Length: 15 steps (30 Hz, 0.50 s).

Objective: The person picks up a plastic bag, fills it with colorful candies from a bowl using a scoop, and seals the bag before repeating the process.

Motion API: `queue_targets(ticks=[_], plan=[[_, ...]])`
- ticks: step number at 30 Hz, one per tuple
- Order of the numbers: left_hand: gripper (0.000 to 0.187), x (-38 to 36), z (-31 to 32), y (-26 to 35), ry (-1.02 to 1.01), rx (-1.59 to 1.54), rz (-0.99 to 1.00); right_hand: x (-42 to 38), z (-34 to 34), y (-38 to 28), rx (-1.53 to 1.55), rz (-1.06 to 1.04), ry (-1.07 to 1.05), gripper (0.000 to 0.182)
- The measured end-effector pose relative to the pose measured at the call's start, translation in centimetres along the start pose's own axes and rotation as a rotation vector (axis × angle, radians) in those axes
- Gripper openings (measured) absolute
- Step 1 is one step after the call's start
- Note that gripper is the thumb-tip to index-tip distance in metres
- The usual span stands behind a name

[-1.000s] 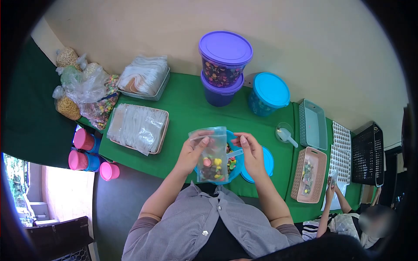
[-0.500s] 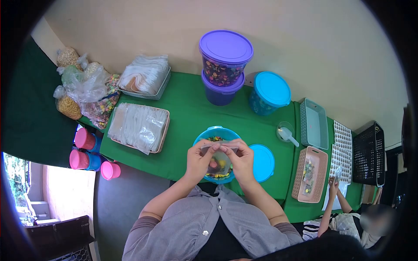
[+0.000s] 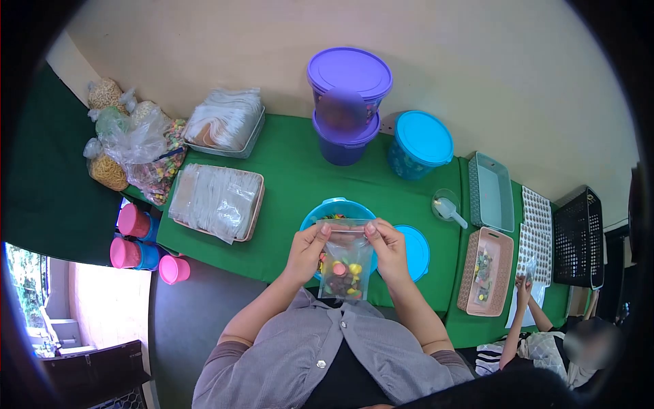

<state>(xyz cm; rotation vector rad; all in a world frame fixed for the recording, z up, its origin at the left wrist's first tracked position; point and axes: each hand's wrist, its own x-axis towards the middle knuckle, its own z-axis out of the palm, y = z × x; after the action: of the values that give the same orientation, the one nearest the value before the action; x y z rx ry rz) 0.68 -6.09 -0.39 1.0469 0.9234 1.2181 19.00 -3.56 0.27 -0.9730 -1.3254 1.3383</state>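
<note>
A clear zip bag [image 3: 346, 267] hangs upright between my hands, with colourful candies in its lower part. My left hand [image 3: 308, 253] pinches its upper left corner, and my right hand [image 3: 385, 247] pinches the upper right corner. Behind the bag stands a blue tub [image 3: 308, 221] holding more colourful candies, partly hidden by the bag and my hands. A round blue lid [image 3: 413, 253] lies on the green cloth just right of my right hand.
Left are baskets of clear bags [image 3: 216, 201] and bulk snack sacks [image 3: 146, 146]. Purple tubs [image 3: 347, 71] and a blue tub [image 3: 421, 144] stand at the back. Right are a scoop [image 3: 449, 210], a pink basket [image 3: 501, 273], sticker sheets [image 3: 535, 252] and another person's hands [image 3: 523, 292].
My hands have spread apart from the middle of the bag's top edge to its two corners. The bag now hangs flatter and lower, showing its candies.
</note>
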Motion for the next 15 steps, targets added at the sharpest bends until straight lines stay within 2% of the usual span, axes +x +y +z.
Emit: queue_targets(ticks=[2, 3, 6, 8, 12, 15], plan=[[0.037, 0.0, -0.5, -0.1, -0.034, -0.025, -0.146, 0.1, 0.1, 0.0, -0.069, -0.024, 0.053, 0.028], [0.037, 0.1, -0.2, 0.1, -0.032, -0.026, -0.144, 0.1, 0.2, -0.1, -0.069, -0.025, 0.051, 0.028], [0.03, 0.3, 0.8, 0.0, 0.028, -0.158, -0.074, 0.0, 0.8, -0.7, -0.091, 0.004, 0.129, 0.031], [0.023, 0.4, 0.5, -1.2, 0.078, 0.038, 0.101, -0.3, 1.4, -0.9, -0.061, -0.1, 0.086, 0.021], [0.021, -0.3, 1.1, -0.7, 0.072, 0.077, 0.09, -0.9, 2.2, -0.5, -0.077, -0.111, 0.101, 0.017], [0.021, -0.5, 1.5, -0.1, 0.109, 0.164, 0.173, -0.9, 2.3, -0.9, -0.043, -0.147, 0.128, 0.015]])
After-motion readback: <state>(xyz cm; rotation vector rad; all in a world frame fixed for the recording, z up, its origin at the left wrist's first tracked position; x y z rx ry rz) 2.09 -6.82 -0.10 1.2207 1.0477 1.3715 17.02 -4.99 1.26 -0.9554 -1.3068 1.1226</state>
